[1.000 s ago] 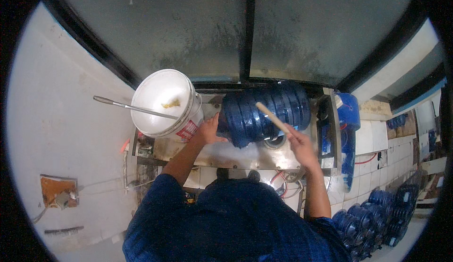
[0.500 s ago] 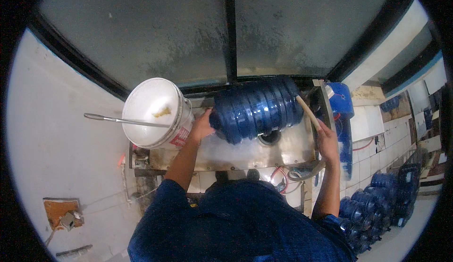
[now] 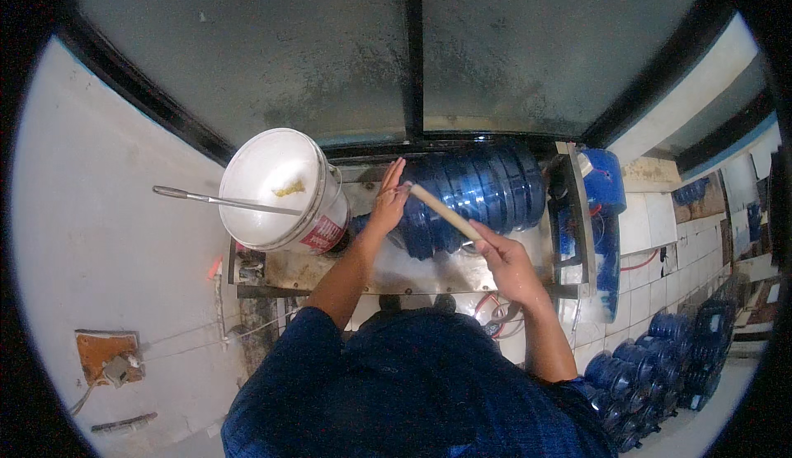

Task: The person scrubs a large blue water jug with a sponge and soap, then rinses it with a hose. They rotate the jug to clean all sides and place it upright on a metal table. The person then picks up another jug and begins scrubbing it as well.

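Note:
A large translucent blue water jug [image 3: 487,190] lies on its side on the wet metal counter [image 3: 388,277], its neck end toward the left. My right hand [image 3: 505,267] is closed around a beige hose [image 3: 445,212], holding it across the front of the jug. The hose's end points left, and water seems to splash there. Beside that end is my left hand [image 3: 390,200], with fingers stretched out against the jug's neck end. Its palm side is hidden. Left of it stands a white bucket [image 3: 272,182], with foam and a yellowish piece inside and a metal rod [image 3: 198,197] across it.
Frosted window panes [image 3: 330,62] rise behind the counter. A blue container [image 3: 601,182] stands beyond the counter's right end. Several more blue jugs [image 3: 635,367] are stacked at the lower right. A white wall [image 3: 124,211] with an outlet box runs along the left.
My right hand has brought the hose end from the jug's right end leftward to its neck end. My left hand has shifted up and right, its fingers now extended.

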Demonstrator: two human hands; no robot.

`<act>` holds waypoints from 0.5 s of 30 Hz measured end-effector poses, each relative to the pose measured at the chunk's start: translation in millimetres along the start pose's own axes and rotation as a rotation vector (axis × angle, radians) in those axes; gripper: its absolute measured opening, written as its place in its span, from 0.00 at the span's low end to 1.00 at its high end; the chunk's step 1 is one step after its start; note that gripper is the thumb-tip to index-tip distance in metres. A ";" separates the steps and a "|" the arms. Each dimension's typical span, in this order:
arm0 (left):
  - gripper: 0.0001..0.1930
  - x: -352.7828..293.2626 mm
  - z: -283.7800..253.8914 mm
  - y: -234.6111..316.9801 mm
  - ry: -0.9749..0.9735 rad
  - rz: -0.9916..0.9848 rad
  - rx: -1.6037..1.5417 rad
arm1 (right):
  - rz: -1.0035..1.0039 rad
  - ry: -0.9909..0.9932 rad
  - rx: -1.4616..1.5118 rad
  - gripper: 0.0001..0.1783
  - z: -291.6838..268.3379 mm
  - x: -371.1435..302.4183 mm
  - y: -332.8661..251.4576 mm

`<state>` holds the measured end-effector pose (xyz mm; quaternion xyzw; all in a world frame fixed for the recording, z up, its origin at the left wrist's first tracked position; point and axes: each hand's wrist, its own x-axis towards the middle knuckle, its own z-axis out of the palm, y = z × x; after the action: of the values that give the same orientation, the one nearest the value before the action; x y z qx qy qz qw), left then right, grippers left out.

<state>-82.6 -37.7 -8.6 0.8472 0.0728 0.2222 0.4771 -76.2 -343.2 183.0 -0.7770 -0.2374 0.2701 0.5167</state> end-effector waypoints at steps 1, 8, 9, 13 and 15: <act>0.33 -10.0 -5.2 -3.4 -0.001 0.006 -0.012 | 0.028 0.019 -0.017 0.23 -2.7 2.7 5.2; 0.45 -60.2 -57.8 -56.7 -0.638 -0.304 0.258 | 0.120 0.275 -0.203 0.22 -69.4 -12.6 65.4; 0.46 -55.3 -65.0 -50.5 -0.790 -0.365 0.332 | 0.152 0.307 -0.200 0.22 -81.2 -16.8 73.7; 0.43 -61.3 -67.4 -76.2 -0.754 -0.463 0.409 | 0.193 0.394 -0.165 0.22 -117.1 -11.1 72.4; 0.41 -52.7 -62.2 -51.9 -0.589 -0.499 0.770 | 0.229 0.418 -0.134 0.23 -126.0 -12.2 62.9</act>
<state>-152.7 20.6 -40.7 0.9440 0.2110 -0.1874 0.1709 4.2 -458.3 166.9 -0.8703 -0.0532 0.1438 0.4680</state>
